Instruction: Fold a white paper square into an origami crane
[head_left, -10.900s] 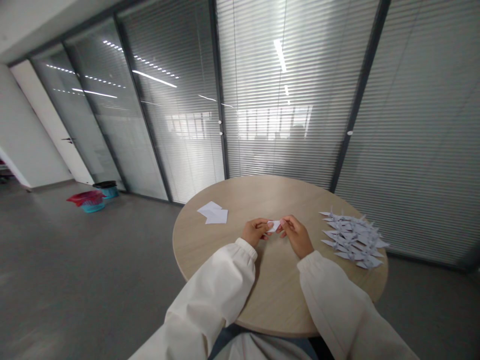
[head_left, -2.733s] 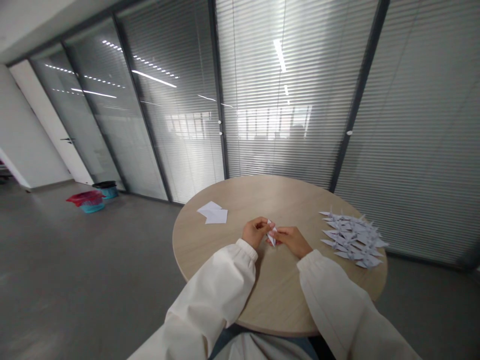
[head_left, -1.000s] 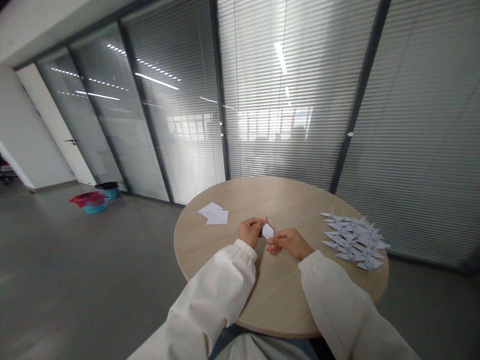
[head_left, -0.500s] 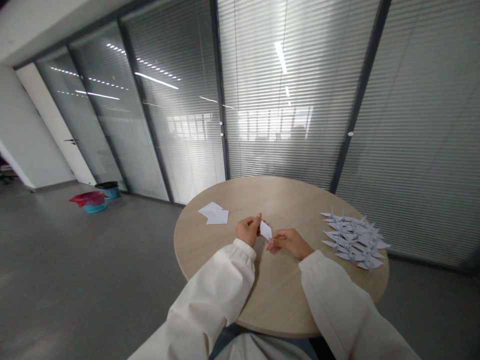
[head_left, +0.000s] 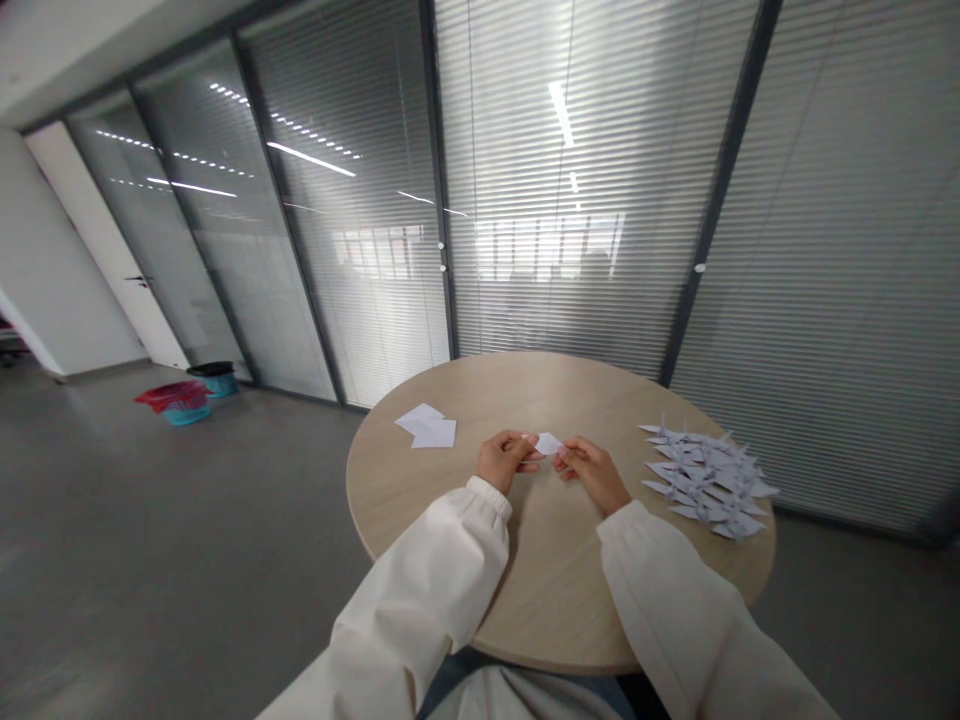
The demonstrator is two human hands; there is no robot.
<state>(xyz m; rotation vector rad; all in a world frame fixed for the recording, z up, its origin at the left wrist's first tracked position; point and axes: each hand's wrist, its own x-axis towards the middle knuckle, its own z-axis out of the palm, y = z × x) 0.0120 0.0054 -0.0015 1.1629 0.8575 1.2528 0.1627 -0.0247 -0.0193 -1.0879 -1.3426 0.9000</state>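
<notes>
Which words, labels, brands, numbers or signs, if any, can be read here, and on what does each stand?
There are none to read. No lettering can be made out on the held folded paper, the white sheets, the pile of folded papers, the red-lined bin or the black-lined bin.

head view | I look forward and down from the wearer's head | left hand [head_left: 501, 461] and right hand [head_left: 597, 474] near | surface [head_left: 555, 590] below them | glass partition [head_left: 510, 170] farther ahead
</notes>
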